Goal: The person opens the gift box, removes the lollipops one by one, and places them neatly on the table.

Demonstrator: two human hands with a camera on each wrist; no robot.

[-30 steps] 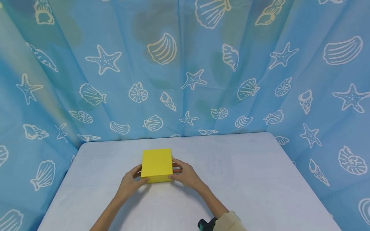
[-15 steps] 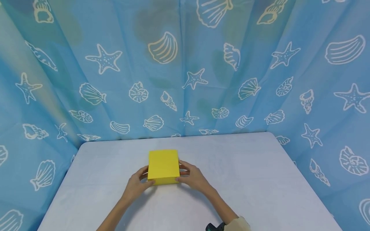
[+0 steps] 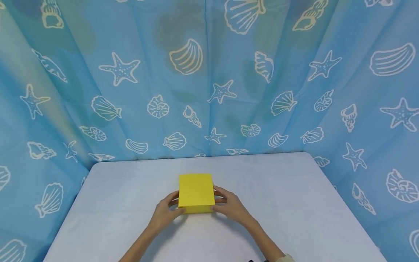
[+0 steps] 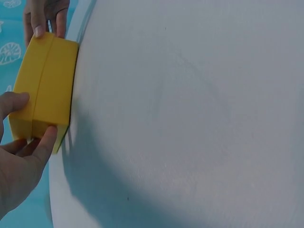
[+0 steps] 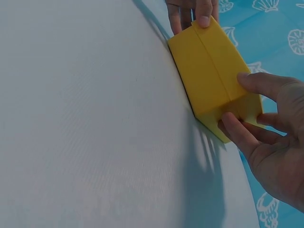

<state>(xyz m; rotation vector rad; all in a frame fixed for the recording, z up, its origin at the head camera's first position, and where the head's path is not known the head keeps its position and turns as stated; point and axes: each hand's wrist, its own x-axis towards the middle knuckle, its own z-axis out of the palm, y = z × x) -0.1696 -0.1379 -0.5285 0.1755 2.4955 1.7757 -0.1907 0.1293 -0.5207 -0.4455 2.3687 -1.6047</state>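
A square yellow box (image 3: 196, 190) is at the middle of the white table in the head view. My left hand (image 3: 165, 215) grips its left side, thumb at the near edge and fingers along the side. From the right, my right hand (image 3: 233, 208) holds the opposite side in the same way. A seam between lid and base runs along the yellow box (image 4: 50, 78) in the left wrist view. The right wrist view shows the box (image 5: 209, 71) between both hands, its lower edge close to the tabletop; whether it touches cannot be told.
A white cloth covers the table (image 3: 288, 203), whose far edge meets a blue curtain (image 3: 150, 80) printed with shells and starfish. The curtain also stands along the left and right sides. Shadows of the hands fall on the cloth.
Both hands have moved the yellow box to the right and slightly nearer across the table, keeping the same hold on its two sides.
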